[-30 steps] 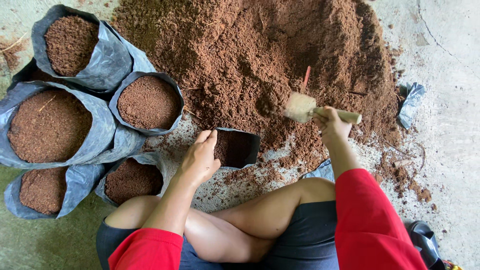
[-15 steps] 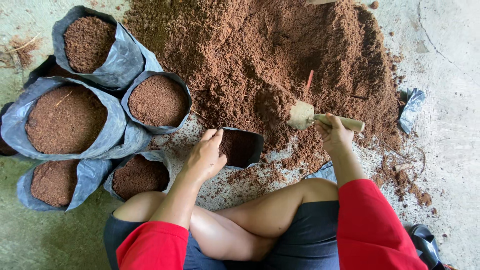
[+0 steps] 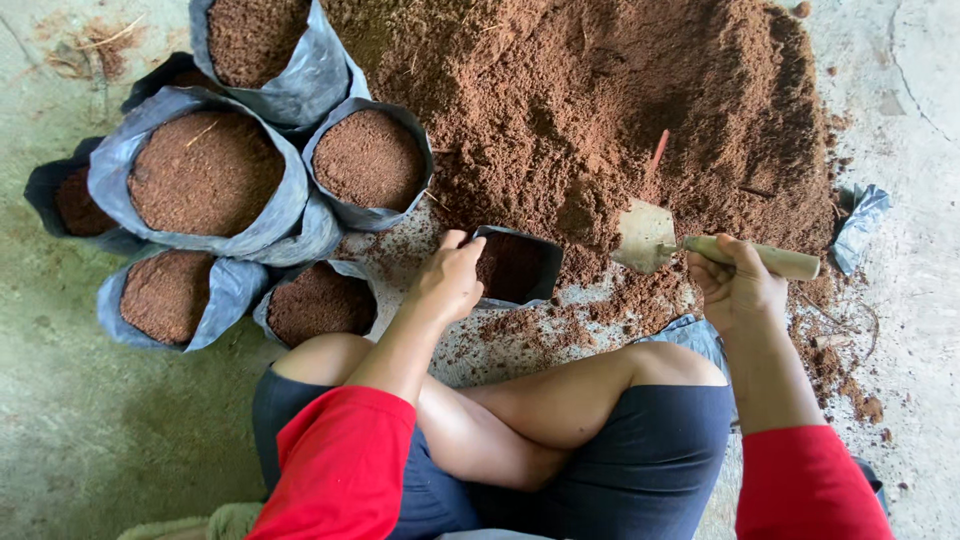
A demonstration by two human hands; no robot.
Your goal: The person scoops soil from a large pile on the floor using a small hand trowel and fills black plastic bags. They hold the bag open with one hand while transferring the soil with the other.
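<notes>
Both hands are busy beside the big brown soil pile [image 3: 600,110]. The left hand [image 3: 450,280] grips the rim of a small black grow bag [image 3: 515,265], which sits on the floor at the near edge of the pile, between the pile and the person's knees. It holds the bag's mouth open. Some dark soil is already inside, but the bag looks only partly full. The right hand [image 3: 740,285] is closed tight around the wooden handle of a small trowel [image 3: 690,245]. The flat metal blade points at the pile and rests at its near edge, just to the right of the open bag. The blade looks nearly bare.

It looks like the scooping part of filling the bag is going on. The next scoop would need the blade pushed into the loose soil, lifted level so little spills, and tipped over the mouth of the bag while the left hand keeps the rim wide.

To the left of the pile stand the filled bags [image 3: 205,170], bunched close and touching each other, each packed with brown soil up to the top. A crumpled bit of dark plastic [image 3: 860,220] lies at the right edge of the pile.

Everything rests on a grey concrete floor [image 3: 80,430], with crumbs of soil spilled near the knees. The person sits cross-legged on it, in red sleeves and dark shorts. No walls can be seen.
</notes>
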